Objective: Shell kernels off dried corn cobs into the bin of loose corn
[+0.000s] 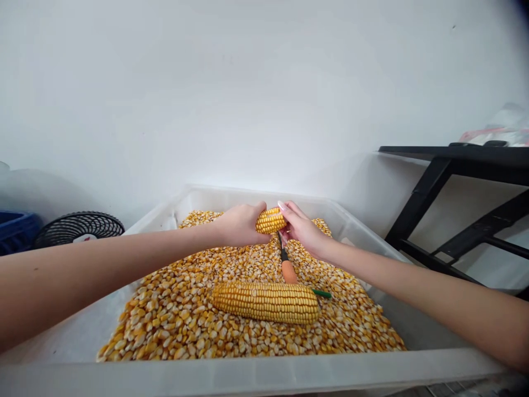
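Over the far half of a shallow translucent plastic tub point(363, 234), both of the person's hands meet on a short piece of corn cob point(270, 220), a stubby cylinder studded with tight rows of glossy yellow kernels. The left hand point(239, 225) is closed around its left end, fingers curled over the top; the right hand point(301, 226) pinches the right end, thumb and long pale nails pressed against the kernels. The piece sits just above the loose kernels point(185, 314), a dry, pebbly yellow and cream layer that covers most of the tub floor, thinning toward the bare white plastic at 3 and 9 o'clock.

At 6 o'clock from the hands a whole cob point(266, 301) lies crosswise on the kernels, long, tapered at its left tip, its rows even and smooth. Between it and the hands rests a tool with a dark thin blade and rounded orange handle point(288, 271); a small green stub point(322, 294) pokes out at the cob's right end.

Outside the tub, at 9 o'clock, sits a black wire fan grille point(78, 227); at 3 o'clock stands a black metal frame point(454, 193)
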### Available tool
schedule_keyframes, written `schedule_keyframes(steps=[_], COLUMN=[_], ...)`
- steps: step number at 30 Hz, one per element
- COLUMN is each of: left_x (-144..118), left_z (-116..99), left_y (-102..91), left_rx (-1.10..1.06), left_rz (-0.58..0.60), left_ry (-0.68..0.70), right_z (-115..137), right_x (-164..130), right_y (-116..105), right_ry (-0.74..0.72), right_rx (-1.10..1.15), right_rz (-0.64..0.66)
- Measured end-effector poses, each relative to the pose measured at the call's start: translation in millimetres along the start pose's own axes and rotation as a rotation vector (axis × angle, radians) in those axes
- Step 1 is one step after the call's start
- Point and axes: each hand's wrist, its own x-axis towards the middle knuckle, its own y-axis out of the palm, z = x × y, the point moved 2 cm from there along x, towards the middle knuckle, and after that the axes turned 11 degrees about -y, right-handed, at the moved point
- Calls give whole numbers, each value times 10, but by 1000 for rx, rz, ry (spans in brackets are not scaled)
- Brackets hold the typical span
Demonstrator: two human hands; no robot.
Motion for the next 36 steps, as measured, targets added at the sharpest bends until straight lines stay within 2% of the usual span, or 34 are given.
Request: schedule_keyframes(steps=[5,10,14,26,33,36], left_x=[12,6,-3,4,-46,-35], left_z=[12,-10,-14,21,-72,-67], left_y=[-40,-10,29,48,35,20], left_rx=[6,130,193,120,228,225], left_rz=[-1,-65,-100,-51,-39,-73], left_ry=[-5,0,19,25,105,122], right_z=[47,55,34,0,-85,-124], right_x=[15,6,-11,-12,-7,-5], right_y=[-32,-27,-1,-11,-34,-41], right_ry=[23,105,121,61,131,186], right_rx=[29,-25,2,26,-37,-60], right_rz=[76,-5,-21,16,-58,-38])
